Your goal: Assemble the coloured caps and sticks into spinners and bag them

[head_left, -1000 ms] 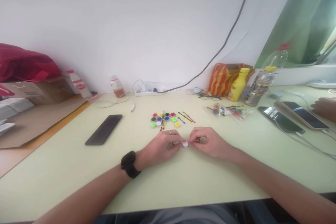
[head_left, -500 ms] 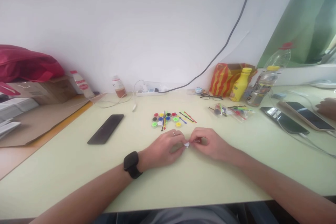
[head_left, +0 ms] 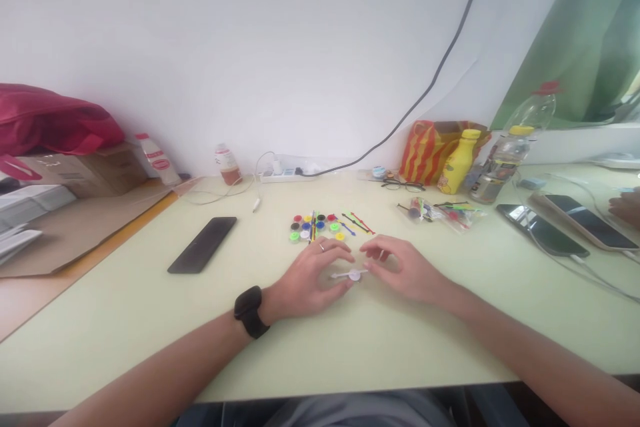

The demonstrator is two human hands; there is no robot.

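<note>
A small white spinner (head_left: pixel 355 275), a round disc with an arrow pointer across it, stands on the table between my hands. Its arrow tip points left, under the arch of my left hand. My left hand (head_left: pixel 315 277), with a ring and a black watch at the wrist, is open around the spinner's left side. My right hand (head_left: pixel 400 265) is open just to the right, its thumb close to the pointer's tail; whether it touches I cannot tell. Beyond them lie several coloured round discs (head_left: pixel 307 227) and loose arrow pointers (head_left: pixel 357 223).
A black phone (head_left: pixel 203 245) lies at the left. Plastic bags of parts (head_left: pixel 440 212), glasses (head_left: pixel 403 185), a yellow bottle (head_left: pixel 457 163) and a striped bag (head_left: pixel 420 150) are at back right. Two charging phones (head_left: pixel 543 229) lie far right, near another person's hand (head_left: pixel 625 208).
Both hands have opened and let go of the white parts. The white pointer, earlier in my right fingers, now lies across the disc. My left hand has spread over the arrow.
</note>
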